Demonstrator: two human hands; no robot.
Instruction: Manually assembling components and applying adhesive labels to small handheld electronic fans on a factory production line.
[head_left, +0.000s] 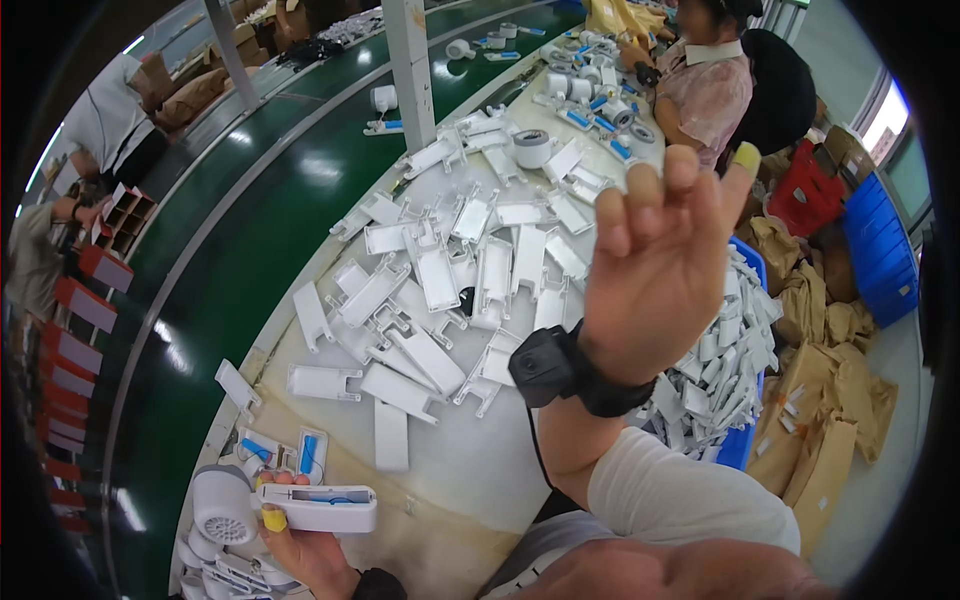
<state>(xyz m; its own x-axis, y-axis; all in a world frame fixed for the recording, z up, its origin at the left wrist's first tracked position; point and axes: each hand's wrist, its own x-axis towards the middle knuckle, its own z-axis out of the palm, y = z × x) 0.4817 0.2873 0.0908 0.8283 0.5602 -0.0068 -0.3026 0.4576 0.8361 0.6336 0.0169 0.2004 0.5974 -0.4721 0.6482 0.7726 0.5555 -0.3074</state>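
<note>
At the lower left, my left hand (pixel 312 560) is closed around a long white plastic housing (pixel 340 517), with a blue battery showing through its open slot. Yellow tape wraps its fingertips. Beside the housing is a white round head with a perforated face (pixel 224 520); I cannot tell whether the two are joined. Raised at the right, my right hand (pixel 655 265) has its index finger stretched up, yellow tape on the tip, and the other fingers loosely bent. Nothing shows in it. Many loose white plastic covers (pixel 430 355) lie scattered between my hands.
A blue bin (pixel 742 452) heaped with small white parts stands right of my arm. Leftward runs a green conveyor (pixel 225 240), past a white post (pixel 408 75). A person (pixel 705 90) sits at the far table end. Brown wrapping paper (pixel 815 450) lies at the right.
</note>
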